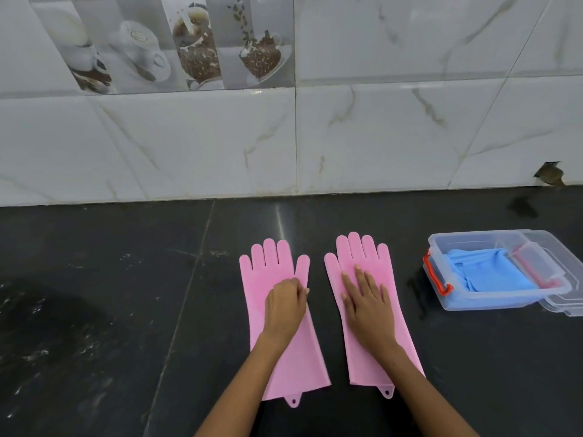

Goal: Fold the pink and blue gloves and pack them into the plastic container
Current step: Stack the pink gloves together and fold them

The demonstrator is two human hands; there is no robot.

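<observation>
Two pink gloves lie flat side by side on the black counter, fingers pointing to the wall. My left hand [284, 305] rests on the palm of the left pink glove [271, 269], its fingers curled at the glove's thumb edge. My right hand [367, 298] lies flat with fingers spread on the right pink glove [359, 253]. At the right stands a clear plastic container [495, 299] with red latches, and folded blue gloves [489, 272] lie inside it.
The container's clear lid [564, 307] lies under and behind the container at the right. A marble-tiled wall [296, 137] rises behind the black counter [94, 294]. A chipped hole [549, 175] marks the wall at the far right.
</observation>
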